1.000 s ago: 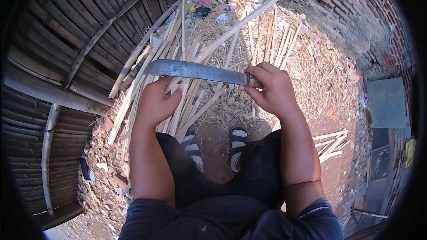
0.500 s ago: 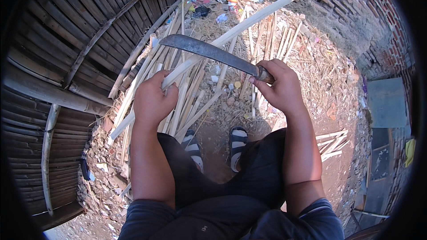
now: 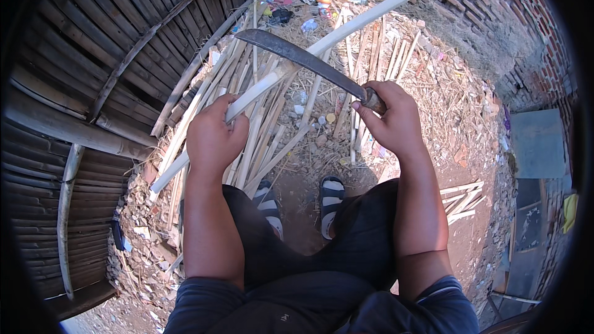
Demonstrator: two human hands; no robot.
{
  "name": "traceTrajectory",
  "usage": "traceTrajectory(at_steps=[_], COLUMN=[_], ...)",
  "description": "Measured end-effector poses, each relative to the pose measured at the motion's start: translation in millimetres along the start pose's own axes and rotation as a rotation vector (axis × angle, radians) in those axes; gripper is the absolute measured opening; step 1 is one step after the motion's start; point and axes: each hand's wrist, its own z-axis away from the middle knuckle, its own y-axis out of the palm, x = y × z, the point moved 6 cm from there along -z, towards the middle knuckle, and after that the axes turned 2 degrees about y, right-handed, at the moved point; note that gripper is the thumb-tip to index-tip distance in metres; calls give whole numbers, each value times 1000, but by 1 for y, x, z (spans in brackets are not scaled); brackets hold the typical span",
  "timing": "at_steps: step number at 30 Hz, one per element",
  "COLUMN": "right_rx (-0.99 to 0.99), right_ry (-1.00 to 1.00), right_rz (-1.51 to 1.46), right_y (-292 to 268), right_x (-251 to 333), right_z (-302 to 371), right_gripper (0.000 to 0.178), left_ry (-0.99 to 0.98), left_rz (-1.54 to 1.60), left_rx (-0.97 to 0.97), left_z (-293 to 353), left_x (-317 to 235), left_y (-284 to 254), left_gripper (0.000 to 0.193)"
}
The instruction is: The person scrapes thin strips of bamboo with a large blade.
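Observation:
My left hand (image 3: pixel 216 133) is closed around a long pale strip (image 3: pixel 365 20), which looks like split bamboo. The strip slants from the lower left up to the far right, well beyond my hand. In my right hand (image 3: pixel 396 114) is the wooden handle of a machete (image 3: pixel 297 57), gripped firmly. Its dark, broad blade points up and to the left and crosses over the strip, somewhat beyond my left hand. Whether the edge touches the strip I cannot tell. Under both lies a pile of similar strips (image 3: pixel 263 142) on the ground.
A dark bamboo-slat wall (image 3: pixel 74 80) runs along the left, a brick wall (image 3: pixel 470 0) along the far right. Rubbish (image 3: pixel 282 16) lies at the back. More strips (image 3: pixel 461 201) rest to the right of my legs. My sandalled feet (image 3: pixel 331 201) stand just behind the pile.
The machete has shifted slightly to the right and its blade has turned, with the tip now farther right and higher. The right hand moved a little; the left hand and strip barely moved.

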Motion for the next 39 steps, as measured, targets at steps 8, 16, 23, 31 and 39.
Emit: traceTrajectory(at_steps=[8, 16, 23, 31, 39], right_rx=[1, -64, 17, -135, -105], right_ry=[21, 32, 7, 100, 92], right_rz=[27, 23, 74, 17, -60], right_y=[-1, -8, -1, -15, -10], right_x=[7, -5, 12, -11, -6], right_z=[0, -2, 0, -1, -1], right_gripper=[36, 33, 35, 35, 41], left_ry=[14, 58, 66, 66, -145], left_rz=[-35, -34, -40, -113, -258], left_rx=[-51, -122, -186, -364, -236], left_z=[3, 1, 2, 3, -3], left_x=[-3, -4, 2, -1, 23], left_y=[-5, -5, -7, -19, -20], left_gripper=[35, 32, 35, 33, 39])
